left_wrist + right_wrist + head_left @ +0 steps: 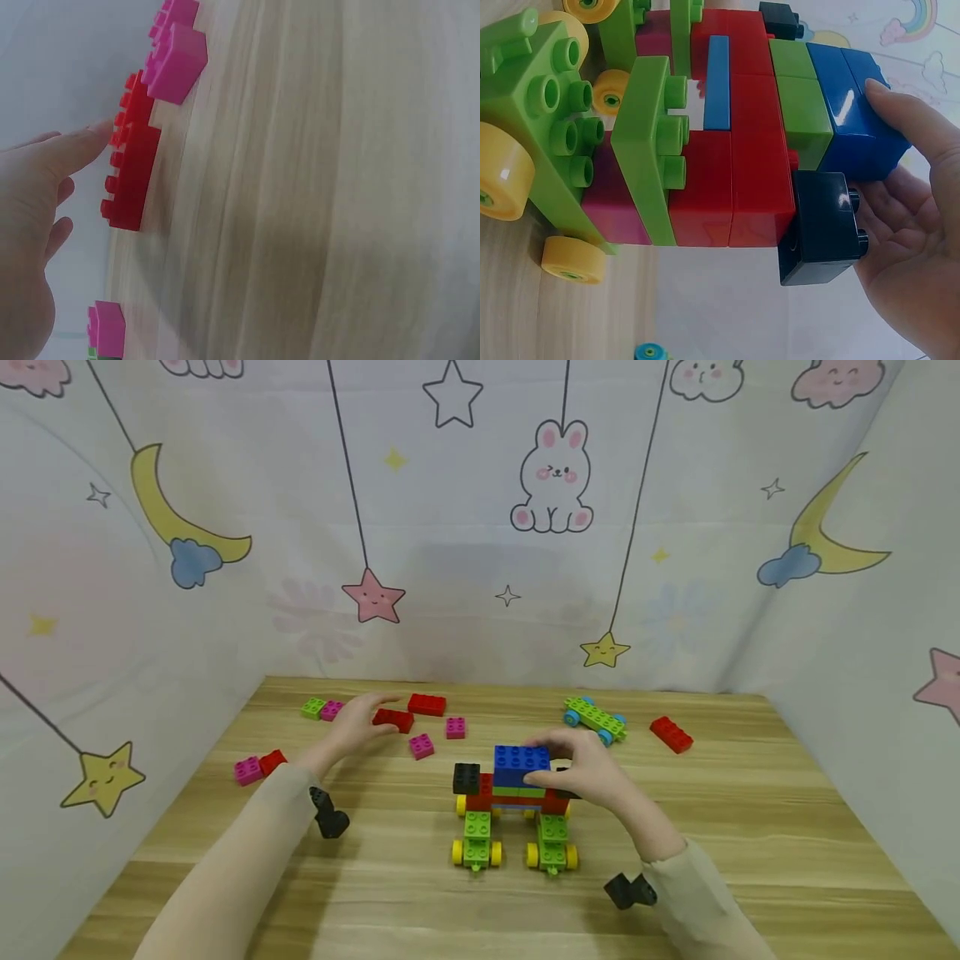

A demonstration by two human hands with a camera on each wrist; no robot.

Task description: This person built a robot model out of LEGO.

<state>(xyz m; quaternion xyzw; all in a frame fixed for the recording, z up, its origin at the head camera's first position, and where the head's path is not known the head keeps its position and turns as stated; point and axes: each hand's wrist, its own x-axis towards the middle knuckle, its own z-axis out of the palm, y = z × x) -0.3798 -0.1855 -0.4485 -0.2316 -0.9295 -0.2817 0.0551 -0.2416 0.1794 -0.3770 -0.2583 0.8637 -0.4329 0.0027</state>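
Note:
In the head view my right hand (588,767) grips the blue bricks (521,764) on top of a built vehicle, thumb on the near side and fingers behind. The right wrist view shows two stacked blue bricks (855,97) on green bricks (802,97), above red bricks (761,150) and yellow wheels (574,259). A black brick (821,225) sits on either end. My left hand (358,724) is at a red brick (395,720) at the back left, its fingers parted. Seen from the left wrist, a fingertip is by the studs of that brick (135,180); contact is unclear.
Another red brick (427,704) and pink bricks (455,727) lie near my left hand. Farther left are a green brick (313,708) and a pink brick (248,770). A green wheeled base (595,717) and a red brick (671,735) lie at the back right.

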